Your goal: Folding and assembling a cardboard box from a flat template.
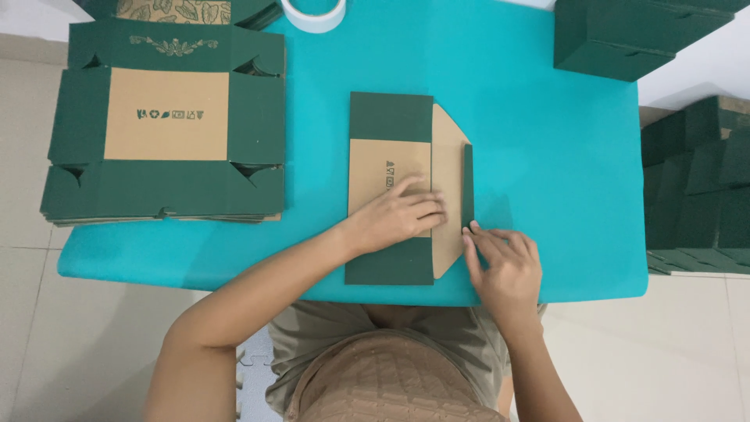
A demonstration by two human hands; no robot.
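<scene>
A flat green and brown cardboard box blank (pixel 391 125) lies in the middle of the turquoise table (pixel 547 156). My left hand (pixel 398 217) presses flat on its brown centre panel, fingers spread. My right hand (pixel 504 262) rests at the blank's right side, fingertips touching the lower end of a narrow green flap (pixel 468 184) that stands folded up along the brown side panel (pixel 449 156).
A stack of unfolded green box blanks (pixel 164 117) sits at the table's left end. A white tape roll (pixel 312 14) lies at the far edge. Assembled green boxes (pixel 625 35) stand at the far right; more green boxes (pixel 695 187) are piled on the floor right.
</scene>
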